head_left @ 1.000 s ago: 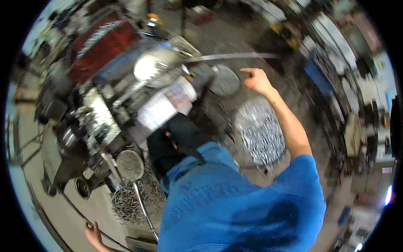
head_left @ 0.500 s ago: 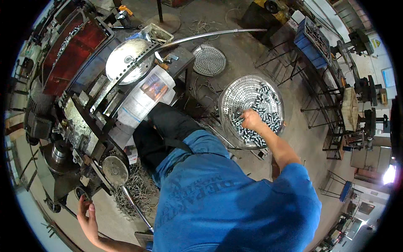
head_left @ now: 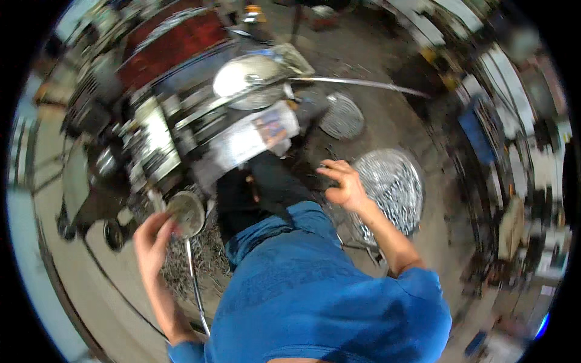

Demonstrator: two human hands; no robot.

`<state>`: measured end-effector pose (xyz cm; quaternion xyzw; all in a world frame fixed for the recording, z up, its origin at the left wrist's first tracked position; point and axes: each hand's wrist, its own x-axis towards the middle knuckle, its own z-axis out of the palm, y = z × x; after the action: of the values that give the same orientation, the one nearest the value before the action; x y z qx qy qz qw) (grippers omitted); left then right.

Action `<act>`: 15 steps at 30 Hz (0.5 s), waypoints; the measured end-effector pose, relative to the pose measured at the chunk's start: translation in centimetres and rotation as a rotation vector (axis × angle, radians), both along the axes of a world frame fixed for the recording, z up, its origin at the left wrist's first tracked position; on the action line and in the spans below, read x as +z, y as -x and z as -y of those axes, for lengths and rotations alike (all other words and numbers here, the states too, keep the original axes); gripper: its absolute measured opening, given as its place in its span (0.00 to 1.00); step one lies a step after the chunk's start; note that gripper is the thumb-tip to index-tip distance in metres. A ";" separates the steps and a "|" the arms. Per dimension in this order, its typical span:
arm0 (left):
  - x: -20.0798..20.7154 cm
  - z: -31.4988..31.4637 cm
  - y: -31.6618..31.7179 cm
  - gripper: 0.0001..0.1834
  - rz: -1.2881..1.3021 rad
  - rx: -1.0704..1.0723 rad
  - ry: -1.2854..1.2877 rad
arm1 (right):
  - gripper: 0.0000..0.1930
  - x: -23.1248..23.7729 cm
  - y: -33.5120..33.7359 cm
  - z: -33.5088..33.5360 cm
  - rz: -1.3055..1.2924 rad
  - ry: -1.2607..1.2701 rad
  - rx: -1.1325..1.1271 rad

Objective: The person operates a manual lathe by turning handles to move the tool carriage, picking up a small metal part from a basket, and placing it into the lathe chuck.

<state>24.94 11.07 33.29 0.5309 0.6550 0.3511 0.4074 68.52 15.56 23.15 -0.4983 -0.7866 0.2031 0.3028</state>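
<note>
Shirt (head_left: 302, 278): blue, darker in shadow. Trousers (head_left: 278, 178): black. Large tray (head_left: 375, 166): silver, its fine pattern blurred. Parts (head_left: 400, 206): silver broken by dark flecks. Plate (head_left: 189, 212): grey-beige. Sheet (head_left: 239, 145): white, carries an orange-and-blue patch. Bin (head_left: 181, 51): red. Crate (head_left: 473, 134): blue. Small tray (head_left: 342, 115): grey.

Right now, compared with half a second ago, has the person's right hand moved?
Yes, leftward: the right hand was over the metal pieces in the large round tray; now it shows at that tray's left edge.
</note>
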 end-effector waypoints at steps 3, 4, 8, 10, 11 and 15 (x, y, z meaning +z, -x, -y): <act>-1.4 -3.0 -4.7 0.14 0.125 -0.189 -0.043 | 0.28 5.1 8.7 -2.5 -0.152 -0.191 0.384; -2.0 -3.5 -5.7 0.15 0.231 -0.193 -0.043 | 0.28 6.2 11.1 -2.7 -0.188 -0.194 0.467; -2.5 -3.5 -6.9 0.20 0.541 -0.196 -0.055 | 0.28 8.6 17.2 -3.3 -0.213 -0.297 0.694; -2.3 -2.8 -6.9 0.22 0.606 -0.137 -0.073 | 0.27 9.0 18.6 -3.4 -0.142 -0.311 0.726; -2.5 -2.6 -6.4 0.22 0.646 -0.136 -0.065 | 0.26 9.1 19.2 -3.4 -0.125 -0.313 0.739; -3.9 -2.3 -4.9 0.20 0.883 -0.110 -0.030 | 0.24 9.0 20.4 -3.5 -0.172 -0.265 0.767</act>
<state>29.84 13.40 29.36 0.3701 0.3837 0.5314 0.6584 48.08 19.06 32.17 -0.1069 -0.9064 0.2390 0.3314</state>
